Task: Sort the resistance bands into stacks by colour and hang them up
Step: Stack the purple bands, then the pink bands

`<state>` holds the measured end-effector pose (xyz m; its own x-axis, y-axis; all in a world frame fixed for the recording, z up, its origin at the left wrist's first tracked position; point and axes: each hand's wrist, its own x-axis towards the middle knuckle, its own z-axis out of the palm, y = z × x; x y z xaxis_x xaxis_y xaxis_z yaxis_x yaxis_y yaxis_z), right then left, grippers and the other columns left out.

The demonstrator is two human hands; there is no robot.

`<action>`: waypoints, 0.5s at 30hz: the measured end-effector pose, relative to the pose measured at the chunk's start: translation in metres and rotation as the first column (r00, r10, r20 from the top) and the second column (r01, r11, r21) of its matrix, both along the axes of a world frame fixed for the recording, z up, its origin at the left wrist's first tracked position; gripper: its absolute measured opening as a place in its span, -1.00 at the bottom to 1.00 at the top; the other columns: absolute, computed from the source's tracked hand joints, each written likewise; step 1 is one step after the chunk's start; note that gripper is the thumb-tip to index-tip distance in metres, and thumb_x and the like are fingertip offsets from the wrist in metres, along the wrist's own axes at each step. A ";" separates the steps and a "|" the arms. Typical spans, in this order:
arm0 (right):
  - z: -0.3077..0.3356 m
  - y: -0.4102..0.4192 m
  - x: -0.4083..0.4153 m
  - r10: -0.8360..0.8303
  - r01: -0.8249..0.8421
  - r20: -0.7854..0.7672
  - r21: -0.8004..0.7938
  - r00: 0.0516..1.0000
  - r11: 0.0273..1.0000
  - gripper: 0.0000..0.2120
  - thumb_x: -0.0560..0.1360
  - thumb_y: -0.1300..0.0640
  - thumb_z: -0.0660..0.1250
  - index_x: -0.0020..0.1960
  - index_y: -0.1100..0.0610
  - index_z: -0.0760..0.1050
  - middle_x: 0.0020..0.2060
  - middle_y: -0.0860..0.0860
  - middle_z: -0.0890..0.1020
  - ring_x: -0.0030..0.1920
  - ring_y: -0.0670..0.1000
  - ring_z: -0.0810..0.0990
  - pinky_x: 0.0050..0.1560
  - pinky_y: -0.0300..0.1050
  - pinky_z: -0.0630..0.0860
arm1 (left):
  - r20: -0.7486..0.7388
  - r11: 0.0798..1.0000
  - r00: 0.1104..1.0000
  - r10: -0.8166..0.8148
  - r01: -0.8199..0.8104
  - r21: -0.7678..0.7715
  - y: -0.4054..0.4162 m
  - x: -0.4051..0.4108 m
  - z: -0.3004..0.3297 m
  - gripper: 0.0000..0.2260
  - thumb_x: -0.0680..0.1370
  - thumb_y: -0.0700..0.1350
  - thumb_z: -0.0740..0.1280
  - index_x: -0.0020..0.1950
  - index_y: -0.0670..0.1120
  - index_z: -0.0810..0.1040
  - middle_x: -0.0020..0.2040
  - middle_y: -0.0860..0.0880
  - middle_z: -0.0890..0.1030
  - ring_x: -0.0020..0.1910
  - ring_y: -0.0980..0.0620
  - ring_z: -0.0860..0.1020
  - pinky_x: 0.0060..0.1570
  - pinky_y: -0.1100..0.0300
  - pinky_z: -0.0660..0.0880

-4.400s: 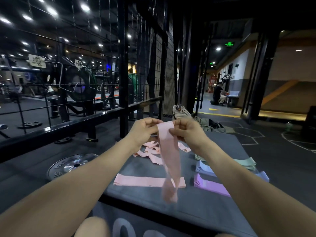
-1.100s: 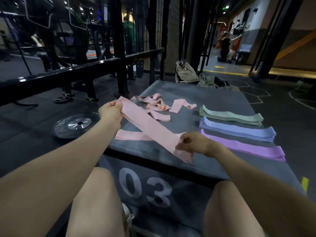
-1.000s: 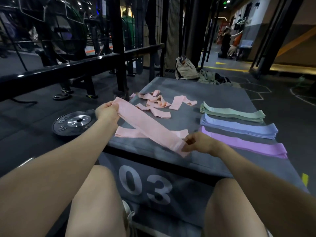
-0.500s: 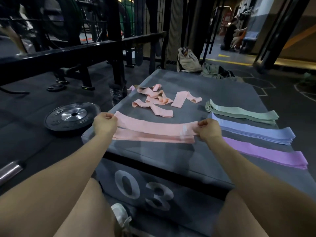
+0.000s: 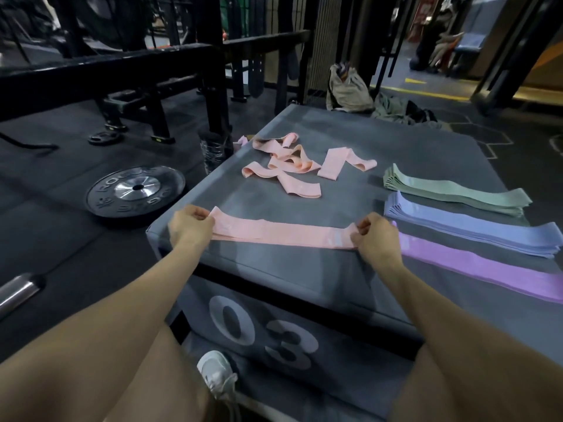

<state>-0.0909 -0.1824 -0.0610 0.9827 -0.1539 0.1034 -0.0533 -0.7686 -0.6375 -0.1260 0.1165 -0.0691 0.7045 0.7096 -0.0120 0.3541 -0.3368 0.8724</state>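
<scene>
Hands, left (image 5: 189, 228) and right (image 5: 376, 237), pinch opposite ends of a pink band (image 5: 283, 236) (flat on box (image 5: 350, 141)).

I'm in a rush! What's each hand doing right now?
Left hand: pinches the left end of the pink resistance band.
Right hand: pinches the band's right end.

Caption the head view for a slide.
Both hands, left hand and right hand, lay a pink band flat on the grey box.

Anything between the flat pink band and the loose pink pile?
Nothing: bare grey box top separates the flat pink band from the loose pink pile, head view.
</scene>
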 end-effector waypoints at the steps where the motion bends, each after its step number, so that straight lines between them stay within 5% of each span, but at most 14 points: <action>1: -0.001 0.001 0.000 0.007 -0.007 0.000 -0.024 1.000 1.000 -0.86 0.48 0.29 0.28 0.03 0.26 0.48 -0.03 0.18 0.61 0.03 0.18 0.54 -0.02 -0.11 0.40 | -0.001 1.000 1.000 0.001 -0.001 0.010 -0.001 0.000 -0.001 -0.92 0.46 -0.22 0.35 -0.15 -0.04 0.54 -0.12 -0.08 0.61 -0.09 -0.07 0.57 -0.15 0.20 0.40; 10: 0.006 0.021 -0.005 0.160 -0.070 0.180 -0.424 0.971 0.903 -0.63 0.42 0.35 0.26 0.22 0.20 0.45 0.16 0.16 0.45 0.16 0.19 0.34 0.12 -0.05 0.25 | 0.022 0.998 0.999 -0.040 0.039 0.043 0.001 -0.001 -0.006 -0.95 0.46 -0.20 0.36 -0.12 -0.10 0.51 -0.19 -0.05 0.56 -0.08 -0.10 0.57 -0.02 0.11 0.47; 15: 0.010 0.083 -0.008 0.528 -0.474 0.105 -0.318 0.843 0.821 -0.66 0.49 0.16 0.31 0.26 0.13 0.46 0.21 0.07 0.49 0.25 0.09 0.37 0.27 -0.08 0.28 | -0.003 0.995 0.995 -0.102 0.102 0.008 0.010 -0.002 -0.007 -0.82 0.38 -0.32 0.38 -0.15 -0.08 0.47 -0.28 0.02 0.50 -0.14 -0.06 0.53 0.03 0.06 0.51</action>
<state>-0.0994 -0.0994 -0.0514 0.8750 0.4146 0.2499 0.4816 -0.7983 -0.3618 -0.1277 0.1266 -0.0757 0.7729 0.6345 -0.0083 0.3196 -0.3780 0.8689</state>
